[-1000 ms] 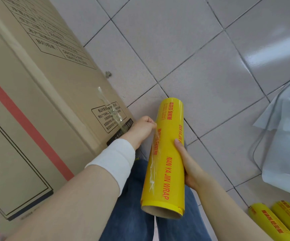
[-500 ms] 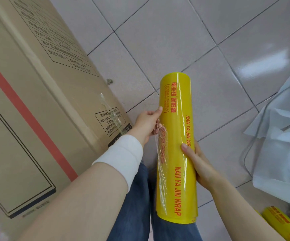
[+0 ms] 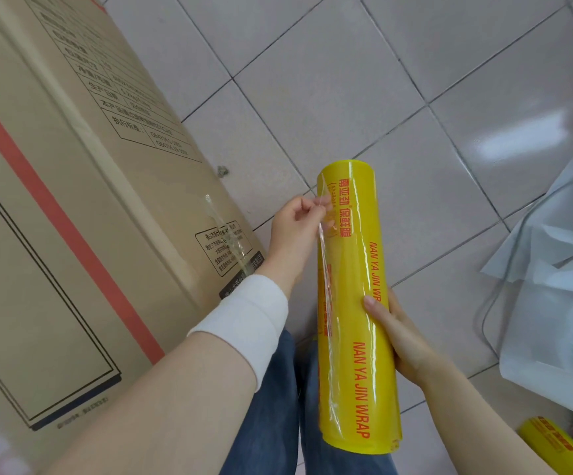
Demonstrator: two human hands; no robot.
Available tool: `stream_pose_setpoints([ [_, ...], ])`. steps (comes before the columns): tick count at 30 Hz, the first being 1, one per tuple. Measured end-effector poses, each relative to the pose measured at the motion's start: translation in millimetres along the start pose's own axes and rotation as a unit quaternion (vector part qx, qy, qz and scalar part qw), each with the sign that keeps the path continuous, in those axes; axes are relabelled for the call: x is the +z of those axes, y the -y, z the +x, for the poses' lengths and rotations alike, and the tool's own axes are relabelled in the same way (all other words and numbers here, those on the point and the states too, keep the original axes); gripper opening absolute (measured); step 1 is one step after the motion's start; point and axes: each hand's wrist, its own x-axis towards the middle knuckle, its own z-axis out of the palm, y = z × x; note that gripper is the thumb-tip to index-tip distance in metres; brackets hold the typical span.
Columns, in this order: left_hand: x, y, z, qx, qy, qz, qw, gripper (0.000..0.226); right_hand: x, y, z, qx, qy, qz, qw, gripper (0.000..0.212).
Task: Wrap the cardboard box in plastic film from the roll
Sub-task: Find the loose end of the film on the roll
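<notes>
Fingers [image 3: 307, 208] of the left hand [image 3: 292, 234] pinch the loose edge of the film [image 3: 323, 241], lifted slightly off the yellow roll [image 3: 357, 303] near its far end. The right hand [image 3: 405, 341] grips the roll lower down, with the thumb across its front. The roll is held over the person's jeans [image 3: 278, 389], just beside the cardboard box [image 3: 72, 200], which stands on the tiled floor [image 3: 347, 80].

Only one short stretch of the edge is pinched, so a hard pull would likely tear off a narrow ribbon instead of a full-width sheet. Slack film could fold and cling to itself. The roll might also twist in its one-handed grip.

By count there are two hands, one box, two yellow rolls (the second roll [image 3: 552, 443] lies at lower right), and one heap of pale sheeting [image 3: 559, 303].
</notes>
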Motion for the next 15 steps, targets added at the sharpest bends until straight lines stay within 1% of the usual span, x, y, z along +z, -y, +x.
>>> stream_pose_setpoints([
  [2,-3,-1,3,-0.077,0.009,-0.078,0.994,0.014,0,0,1,0.0,0.003,0.0,1.0,0.134],
  [3,-4,-5,5,-0.122,0.018,-0.118,0.985,0.006,0,-1,2,-0.001,0.005,0.0,1.0,0.134],
  [4,-4,-8,9,-0.157,0.024,-0.126,0.979,0.011,0,-2,1,-0.002,0.007,-0.001,1.0,0.134],
  [5,-4,-10,14,-0.178,0.028,-0.101,0.978,0.018,0,-2,1,-0.001,0.007,-0.005,1.0,0.133],
  [6,-2,-15,19,-0.18,0.023,-0.051,0.982,0.021,1,-3,0,-0.001,0.008,-0.012,1.0,0.132],
  [8,1,-21,30,-0.152,-0.009,0.053,0.987,0.019,0,-4,-1,-0.002,0.011,-0.024,1.0,0.129],
  [10,1,-24,41,-0.097,-0.046,0.172,0.979,0.025,-1,-5,-2,-0.003,0.012,-0.034,0.999,0.127],
  [11,1,-24,43,-0.085,-0.053,0.212,0.972,0.026,-2,-6,-2,-0.003,0.013,-0.038,0.999,0.127],
  [12,1,-25,44,-0.087,-0.053,0.225,0.969,0.027,-3,-6,-3,-0.002,0.013,-0.04,0.999,0.127],
  [15,4,-23,40,-0.115,-0.037,0.192,0.974,0.03,-2,-5,-5,-0.004,0.013,-0.044,0.999,0.127],
])
